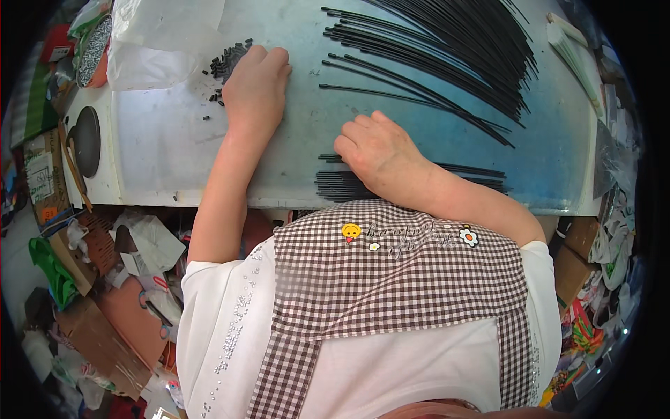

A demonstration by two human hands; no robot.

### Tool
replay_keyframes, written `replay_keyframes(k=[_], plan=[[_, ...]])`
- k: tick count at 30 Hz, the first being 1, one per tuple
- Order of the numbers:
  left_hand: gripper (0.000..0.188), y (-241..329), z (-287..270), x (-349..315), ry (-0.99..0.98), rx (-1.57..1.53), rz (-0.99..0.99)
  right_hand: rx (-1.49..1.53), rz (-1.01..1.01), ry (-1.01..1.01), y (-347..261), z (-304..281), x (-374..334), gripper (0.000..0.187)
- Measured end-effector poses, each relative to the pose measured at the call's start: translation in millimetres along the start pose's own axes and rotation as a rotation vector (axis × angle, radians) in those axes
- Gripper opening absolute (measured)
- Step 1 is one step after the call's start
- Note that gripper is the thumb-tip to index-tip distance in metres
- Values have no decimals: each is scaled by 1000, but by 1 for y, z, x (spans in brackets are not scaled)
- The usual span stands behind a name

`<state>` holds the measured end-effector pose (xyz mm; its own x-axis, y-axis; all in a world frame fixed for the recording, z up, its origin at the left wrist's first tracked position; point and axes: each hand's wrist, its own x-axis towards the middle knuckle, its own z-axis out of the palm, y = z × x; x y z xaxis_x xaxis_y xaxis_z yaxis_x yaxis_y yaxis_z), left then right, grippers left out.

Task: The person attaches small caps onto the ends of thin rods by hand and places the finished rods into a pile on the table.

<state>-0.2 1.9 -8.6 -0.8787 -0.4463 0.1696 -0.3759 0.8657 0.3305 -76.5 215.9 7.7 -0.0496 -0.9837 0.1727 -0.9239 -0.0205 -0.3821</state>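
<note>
My left hand (257,85) rests at the right side of a loose pile of small black caps (225,63). Its fingers are curled down, and their tips are hidden beneath the hand. My right hand (377,150) is closed with bent fingers above a near bundle of thin black rods (340,185); whatever it pinches does not show. Beyond it lies a fanned batch of long black rods (426,42), many with a thicker cap on the left end. One rod (377,90) lies nearest to me in that batch.
The pale table (160,146) carries a clear plastic bag (157,42) at the far left. Beside it stand a container of small grey pieces (95,52) and a dark round disc (88,142). Cardboard and bags (118,314) crowd the floor at left.
</note>
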Motion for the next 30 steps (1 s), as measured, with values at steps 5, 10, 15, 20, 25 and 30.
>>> replay_keyframes(k=[5, 10, 15, 20, 25, 30], plan=[[11, 7, -1, -10, 99, -184, -31, -55, -20, -7, -2, -1, 0, 9], [8, 23, -5, -43, 43, -910, -342, -86, -30, -31, 0, -1, -2, 8], [10, 33, -5, -69, -26, -1477, -536, 84, 45, 150, 4, -7, 2, 13], [11, 34, -5, -78, -78, -1631, -553, 193, 152, 225, 3, -22, 5, 25], [12, 40, -4, -79, -141, -1669, -590, 193, 128, 304, 3, -13, 9, 31], [14, 42, -5, -78, -161, -1631, -596, 202, 149, 306, 3, -10, 12, 29]])
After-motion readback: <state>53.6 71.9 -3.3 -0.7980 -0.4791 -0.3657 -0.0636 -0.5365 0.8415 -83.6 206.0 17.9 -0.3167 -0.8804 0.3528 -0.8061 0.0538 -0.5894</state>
